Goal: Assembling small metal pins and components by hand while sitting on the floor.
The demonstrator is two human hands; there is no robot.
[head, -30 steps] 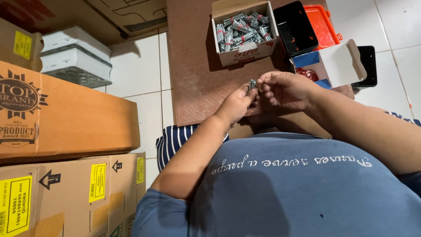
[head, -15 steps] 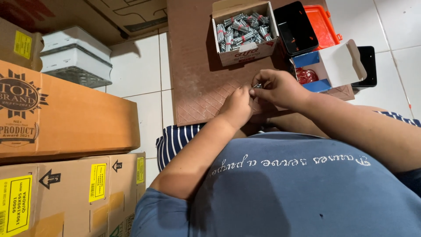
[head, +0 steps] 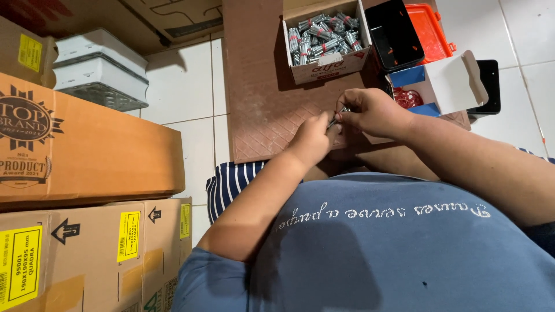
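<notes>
My left hand (head: 312, 137) and my right hand (head: 370, 111) meet over a brown textured mat (head: 260, 115) on the floor. Between the fingertips of both hands is a small metal anchor bolt (head: 337, 117), mostly hidden by the fingers. Just beyond the hands stands an open white cardboard box (head: 326, 65) filled with several more metal anchor bolts (head: 321, 34). To the right of my right hand is a small open blue and white box (head: 445, 86) with something red inside.
A black tray (head: 394, 34) and an orange tray (head: 429, 26) lie at the far right. Large brown cartons (head: 87, 156) are stacked at the left, with a white plastic box (head: 98, 69) behind them. White floor tiles surround the mat.
Both hands shifted slightly while working the bolt between the fingers; the bolt sits lower in the fingertips than a second ago. Nothing else moved.
</notes>
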